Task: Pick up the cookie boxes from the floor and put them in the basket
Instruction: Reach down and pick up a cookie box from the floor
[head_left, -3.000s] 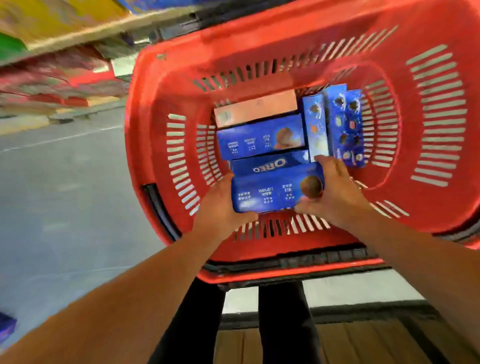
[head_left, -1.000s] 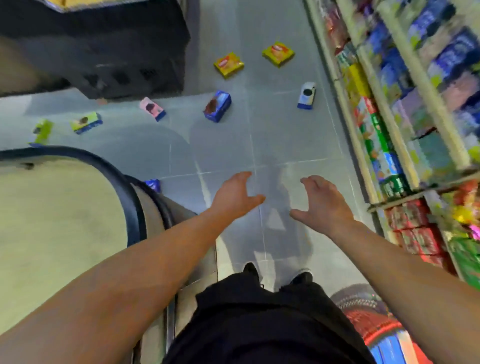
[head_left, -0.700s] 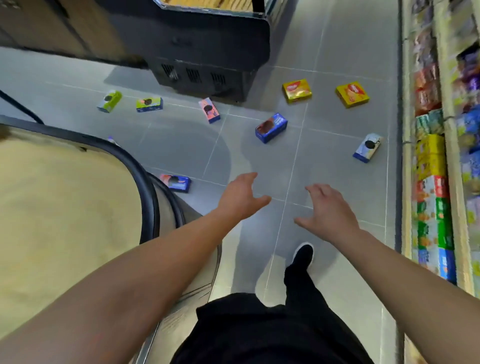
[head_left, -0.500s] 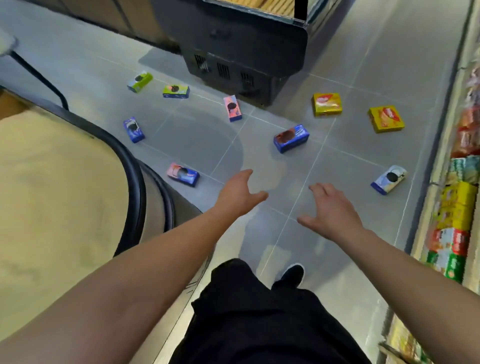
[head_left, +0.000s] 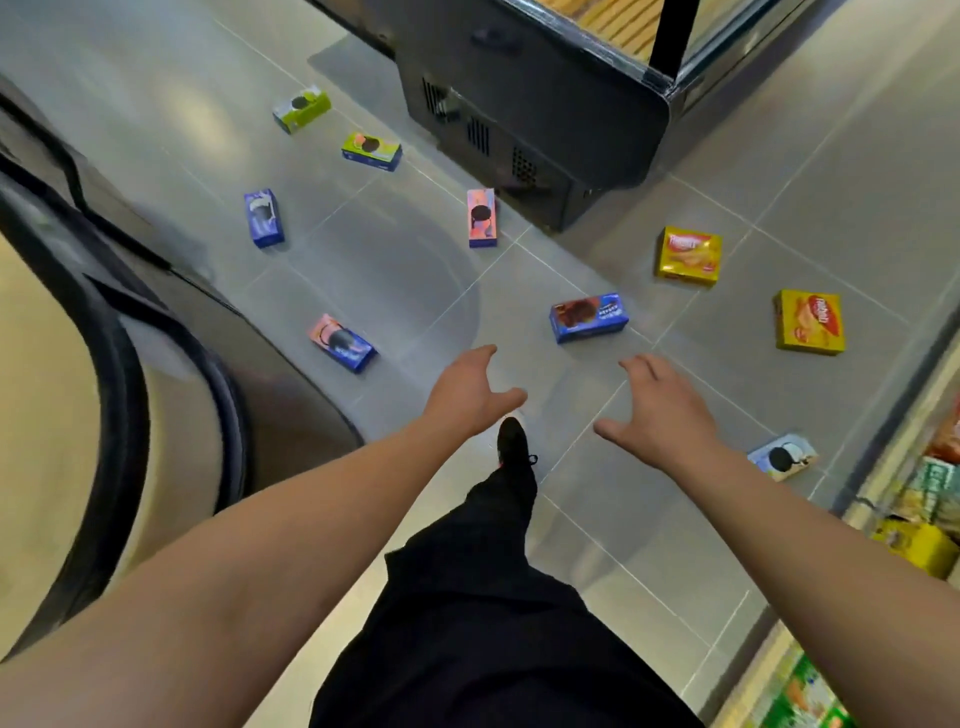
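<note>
Several cookie boxes lie scattered on the grey tiled floor. A blue box (head_left: 589, 316) rests just beyond my hands. A pink and blue box (head_left: 342, 342) lies to the left, and a white and blue box (head_left: 782, 455) to the right. Two yellow boxes (head_left: 688, 255) (head_left: 808, 321) sit at the far right. Farther off are a pink box (head_left: 481, 217), a blue box (head_left: 264, 217) and two green ones (head_left: 371, 149) (head_left: 302, 108). My left hand (head_left: 470, 395) and my right hand (head_left: 657, 408) hover empty above the floor, fingers spread. The basket is out of view.
A dark freezer cabinet (head_left: 524, 98) stands at the top centre. A curved display counter with a black rim (head_left: 124, 395) fills the left. Stocked shelves (head_left: 924, 499) run along the right edge. My black shoe (head_left: 511, 441) and trouser leg are below my hands.
I have turned away from the red basket, where both hands held a blue cookie box, and walked toward the boxes on the floor. My hands stay empty and spread.
</note>
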